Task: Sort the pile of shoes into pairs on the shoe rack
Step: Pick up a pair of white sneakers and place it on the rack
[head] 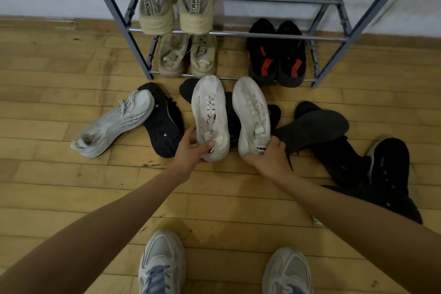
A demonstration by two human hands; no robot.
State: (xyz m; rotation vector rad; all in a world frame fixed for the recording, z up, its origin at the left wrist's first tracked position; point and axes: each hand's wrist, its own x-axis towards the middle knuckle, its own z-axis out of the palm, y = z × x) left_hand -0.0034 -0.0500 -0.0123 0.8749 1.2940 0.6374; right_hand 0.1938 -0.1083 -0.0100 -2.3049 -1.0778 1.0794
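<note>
**Head view: white pair held, toes toward the rack**

The shoe rack (238,35) stands on the far side of both hands. The left white sneaker (210,114) and right white sneaker (253,112) lie parallel, long axes near-to-far, toes nearest its bottom rail. The left hand (193,150) grasps one heel, the right hand (267,156) the other.

Upper shelf (274,35) free beside beige pair (198,2), lower gap beside black-red pair (262,55), black shoes (317,126) crowding floor (47,186)
</note>
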